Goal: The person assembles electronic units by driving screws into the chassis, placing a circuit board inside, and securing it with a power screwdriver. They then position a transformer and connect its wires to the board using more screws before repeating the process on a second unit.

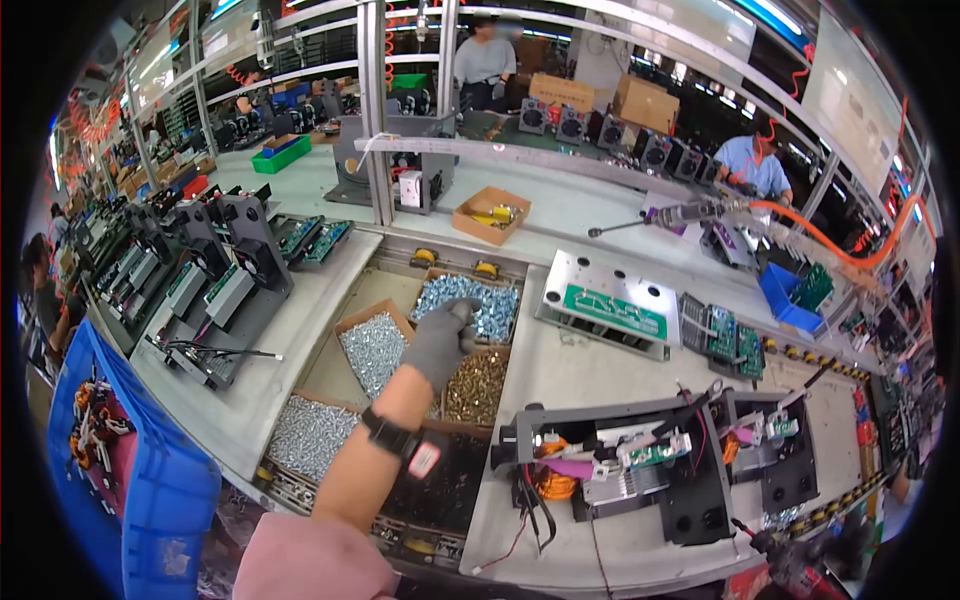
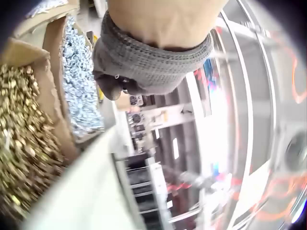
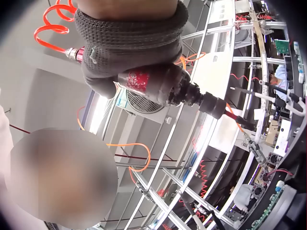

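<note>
"Bench first: what are you seeing at the far left?"

"A blue crate is standing beside it, holding tangled wires and coils. On the pale, scuffed top, dark metal frames are standing in a row."

"And nearer the middle?"

"Silver fasteners are filling a tray, and my gloved left hand is reaching over the trays, between the bluish fasteners and the brassy fasteners. Its fingers are curling inward; I cannot tell whether they are pinching a piece."

"What is going on across the room?"

"Someone in grey is standing beyond the metal rails; cardboard boxes are resting farther right, and someone in light blue is working past them. An orange hose is looping above the bench."

"What is lying to the right of the trays?"

"A pale metal panel is carrying a green board. Nearer me, an open black chassis is sitting with coils and wires showing."

"And your other hand?"

"At the lower right, my gloved right hand is wrapping round the dark-and-red driver, gripping its body, and the bit is pointing away from my palm."
</note>
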Available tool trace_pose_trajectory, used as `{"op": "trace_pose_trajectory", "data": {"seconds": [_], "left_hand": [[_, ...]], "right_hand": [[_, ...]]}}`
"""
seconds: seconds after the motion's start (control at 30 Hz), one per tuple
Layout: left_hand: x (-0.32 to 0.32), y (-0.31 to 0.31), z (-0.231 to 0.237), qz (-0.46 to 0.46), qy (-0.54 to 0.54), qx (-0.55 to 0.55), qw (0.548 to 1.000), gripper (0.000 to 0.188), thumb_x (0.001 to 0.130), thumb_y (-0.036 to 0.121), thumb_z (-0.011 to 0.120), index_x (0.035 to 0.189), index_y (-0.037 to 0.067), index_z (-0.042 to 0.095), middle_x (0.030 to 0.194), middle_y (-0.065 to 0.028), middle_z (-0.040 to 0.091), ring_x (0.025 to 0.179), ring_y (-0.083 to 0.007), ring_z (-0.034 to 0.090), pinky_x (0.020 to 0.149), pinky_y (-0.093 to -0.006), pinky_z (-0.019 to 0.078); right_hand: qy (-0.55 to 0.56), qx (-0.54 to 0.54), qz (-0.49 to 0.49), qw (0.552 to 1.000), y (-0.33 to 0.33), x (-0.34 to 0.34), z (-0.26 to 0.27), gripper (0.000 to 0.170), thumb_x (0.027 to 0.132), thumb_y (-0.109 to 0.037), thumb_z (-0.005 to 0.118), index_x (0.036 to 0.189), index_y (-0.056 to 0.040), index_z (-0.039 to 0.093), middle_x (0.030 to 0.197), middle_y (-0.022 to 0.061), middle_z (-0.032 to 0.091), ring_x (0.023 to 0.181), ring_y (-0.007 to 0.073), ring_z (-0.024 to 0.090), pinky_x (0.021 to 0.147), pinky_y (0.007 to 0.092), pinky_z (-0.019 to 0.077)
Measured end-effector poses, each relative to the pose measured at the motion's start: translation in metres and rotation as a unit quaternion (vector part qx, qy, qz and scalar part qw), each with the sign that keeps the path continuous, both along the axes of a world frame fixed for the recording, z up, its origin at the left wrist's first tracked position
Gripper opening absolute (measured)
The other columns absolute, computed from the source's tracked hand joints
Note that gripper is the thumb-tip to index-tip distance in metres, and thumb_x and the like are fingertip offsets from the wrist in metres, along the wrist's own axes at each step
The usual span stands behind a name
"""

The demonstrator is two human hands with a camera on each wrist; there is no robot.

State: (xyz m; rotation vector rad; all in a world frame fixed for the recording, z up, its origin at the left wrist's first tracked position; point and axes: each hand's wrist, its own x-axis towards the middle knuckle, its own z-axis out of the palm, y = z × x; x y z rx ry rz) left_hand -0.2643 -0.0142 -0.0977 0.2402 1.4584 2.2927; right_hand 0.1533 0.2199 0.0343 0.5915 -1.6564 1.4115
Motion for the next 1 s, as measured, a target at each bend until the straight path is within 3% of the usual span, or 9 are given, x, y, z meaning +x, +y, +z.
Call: {"op": "trace_pose_trajectory", "data": {"seconds": [0.1,0.23,0.33,0.5,0.77,0.83,0.87,0.93,1.0], "left_hand": [[0.087,-0.038,0.055,-0.057,-0.013,0.007,0.998,0.028,0.095,0.027,0.051,0.109,0.003,0.054,0.072,0.0023,0.044,0.052,-0.0047,0.037,0.042,-0.0188,0.0280],[0.179,-0.062,0.080,-0.240,0.061,-0.141,0.959,0.025,0.091,0.018,0.051,0.111,0.003,0.057,0.077,-0.0005,0.054,0.049,-0.0031,0.041,0.044,-0.0182,0.0330],[0.212,-0.041,0.076,-0.364,0.006,-0.175,0.915,0.026,0.094,0.019,0.050,0.113,0.003,0.056,0.078,-0.0015,0.055,0.051,-0.0043,0.044,0.046,-0.0186,0.0372],[0.221,-0.011,0.058,-0.402,-0.099,-0.077,0.907,0.029,0.100,0.022,0.044,0.115,0.000,0.055,0.077,-0.0008,0.051,0.055,-0.0056,0.045,0.047,-0.0201,0.0389],[0.221,0.005,0.058,-0.409,-0.053,-0.147,0.899,0.037,0.097,0.031,0.048,0.117,0.001,0.056,0.072,0.0000,0.051,0.058,-0.0045,0.044,0.049,-0.0200,0.0366],[0.224,0.019,0.035,-0.279,0.200,-0.193,0.919,0.030,0.096,0.024,0.049,0.116,0.002,0.056,0.072,-0.0044,0.054,0.058,-0.0077,0.047,0.049,-0.0244,0.0396],[0.225,0.026,0.029,-0.280,0.199,-0.195,0.919,0.030,0.096,0.024,0.049,0.116,0.002,0.056,0.072,-0.0044,0.054,0.058,-0.0077,0.047,0.049,-0.0244,0.0396],[0.227,0.036,0.024,-0.104,0.391,-0.213,0.889,0.025,0.094,0.020,0.051,0.112,0.004,0.058,0.074,-0.0094,0.057,0.058,-0.0146,0.053,0.052,-0.0300,0.0437],[0.227,0.040,0.025,-0.086,0.411,-0.253,0.871,0.023,0.091,0.018,0.054,0.111,0.006,0.059,0.076,-0.0101,0.058,0.060,-0.0181,0.056,0.055,-0.0319,0.0455]], "right_hand": [[0.012,0.061,0.066,0.996,-0.003,0.005,0.014,0.070,0.079,-0.045,0.066,0.137,-0.0147,0.039,0.135,0.0149,0.046,0.115,0.0296,0.049,0.098,0.0502,0.0369],[0.056,-0.022,-0.014,0.998,-0.049,-0.042,0.018,0.044,0.079,-0.016,0.064,0.115,0.0000,0.043,0.085,0.0051,0.049,0.074,0.0164,0.049,0.063,0.0299,0.0380],[0.057,-0.111,0.089,0.988,-0.075,-0.074,0.012,0.034,0.078,-0.018,0.068,0.097,-0.0103,0.041,0.076,-0.0002,0.039,0.067,0.0109,0.040,0.060,0.0263,0.0320],[0.085,-0.128,0.140,0.978,-0.081,-0.095,-0.003,0.037,0.079,-0.016,0.072,0.095,-0.0087,0.039,0.073,0.0081,0.051,0.060,0.0206,0.054,0.050,0.0323,0.0490],[0.040,-0.121,0.085,0.988,-0.088,-0.100,-0.001,0.038,0.075,-0.007,0.073,0.096,-0.0054,0.042,0.070,0.0122,0.053,0.060,0.0235,0.056,0.050,0.0362,0.0514],[0.048,-0.087,0.093,0.991,-0.077,-0.106,-0.005,0.037,0.074,-0.005,0.071,0.096,-0.0055,0.042,0.072,0.0124,0.054,0.060,0.0233,0.055,0.049,0.0359,0.0502],[0.027,-0.056,0.100,0.993,-0.069,-0.108,-0.007,0.035,0.074,-0.003,0.070,0.097,-0.0054,0.043,0.075,0.0129,0.055,0.063,0.0235,0.056,0.051,0.0353,0.0502],[0.000,-0.075,0.045,0.996,-0.075,-0.109,-0.013,0.033,0.073,-0.002,0.067,0.098,-0.0063,0.045,0.084,0.0138,0.057,0.071,0.0244,0.056,0.059,0.0352,0.0507],[-0.055,-0.072,0.013,0.996,-0.072,-0.106,-0.015,0.037,0.074,-0.005,0.069,0.104,-0.0079,0.046,0.087,0.0138,0.058,0.076,0.0242,0.057,0.069,0.0356,0.0507]]}}
